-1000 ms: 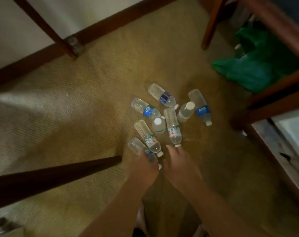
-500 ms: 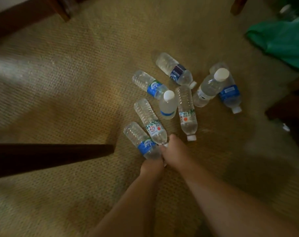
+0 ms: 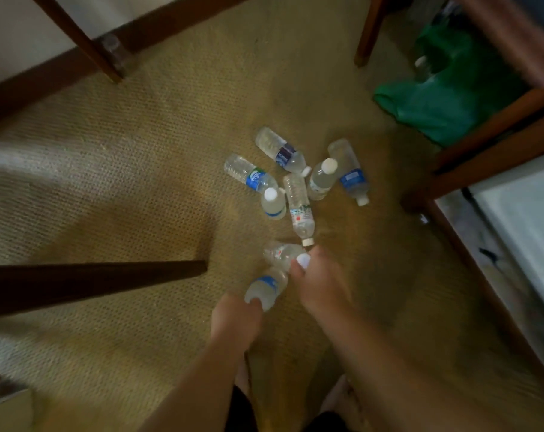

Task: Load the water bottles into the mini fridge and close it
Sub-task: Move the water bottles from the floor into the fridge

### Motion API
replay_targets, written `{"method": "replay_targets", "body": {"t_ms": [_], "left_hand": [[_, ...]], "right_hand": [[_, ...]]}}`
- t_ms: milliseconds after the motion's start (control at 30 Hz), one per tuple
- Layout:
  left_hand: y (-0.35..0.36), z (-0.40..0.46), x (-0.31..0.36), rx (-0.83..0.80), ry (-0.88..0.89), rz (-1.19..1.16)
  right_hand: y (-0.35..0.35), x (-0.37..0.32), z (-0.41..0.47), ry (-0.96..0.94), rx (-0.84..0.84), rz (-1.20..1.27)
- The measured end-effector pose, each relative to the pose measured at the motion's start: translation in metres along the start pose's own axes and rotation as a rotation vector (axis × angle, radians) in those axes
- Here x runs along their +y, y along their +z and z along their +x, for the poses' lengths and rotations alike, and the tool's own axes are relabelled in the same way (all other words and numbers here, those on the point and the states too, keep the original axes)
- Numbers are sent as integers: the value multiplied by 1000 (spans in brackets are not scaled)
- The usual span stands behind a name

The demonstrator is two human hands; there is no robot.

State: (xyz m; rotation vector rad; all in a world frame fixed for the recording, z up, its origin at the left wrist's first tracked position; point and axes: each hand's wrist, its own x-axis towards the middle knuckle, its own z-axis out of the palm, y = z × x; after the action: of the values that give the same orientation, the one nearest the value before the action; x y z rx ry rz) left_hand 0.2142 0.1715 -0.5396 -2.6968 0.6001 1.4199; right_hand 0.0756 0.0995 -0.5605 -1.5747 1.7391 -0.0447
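Several clear water bottles lie or stand in a cluster on the tan carpet point(image 3: 146, 188). My left hand point(image 3: 235, 322) grips a blue-label bottle point(image 3: 266, 288) by its neck, lifted off the floor. My right hand point(image 3: 320, 285) holds a red-and-green-label bottle point(image 3: 278, 254) at its white cap end. Beyond them lies another red-and-green-label bottle point(image 3: 300, 210), with a small upright bottle point(image 3: 274, 204) beside it. More bottles point(image 3: 281, 151) lie farther back. A white appliance surface point(image 3: 526, 232), perhaps the mini fridge, shows at the right edge.
A dark wooden bar point(image 3: 90, 282) reaches in from the left. Chair legs point(image 3: 87, 42) stand at the back left, a wooden frame point(image 3: 489, 145) at the right. A green bag point(image 3: 445, 101) lies at the back right.
Both hands have closed on the two nearest bottles and lifted them off the carpet toward me. The view has pulled back and tilted.
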Motion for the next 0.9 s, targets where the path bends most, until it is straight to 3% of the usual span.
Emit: {"method": "replay_targets", "body": {"t_ms": [100, 333, 633, 900], "left_hand": [[-17, -71, 7, -20, 137, 87], [2, -179, 105, 0, 633, 366], [65, -218, 216, -29, 1178, 412], [121, -232, 302, -46, 1662, 586]], "right_hand": [[-52, 13, -51, -2, 43, 33], [-153, 59, -132, 22, 397, 132], [-224, 143, -125, 173, 815, 148], [-278, 223, -97, 299, 974, 165]]}}
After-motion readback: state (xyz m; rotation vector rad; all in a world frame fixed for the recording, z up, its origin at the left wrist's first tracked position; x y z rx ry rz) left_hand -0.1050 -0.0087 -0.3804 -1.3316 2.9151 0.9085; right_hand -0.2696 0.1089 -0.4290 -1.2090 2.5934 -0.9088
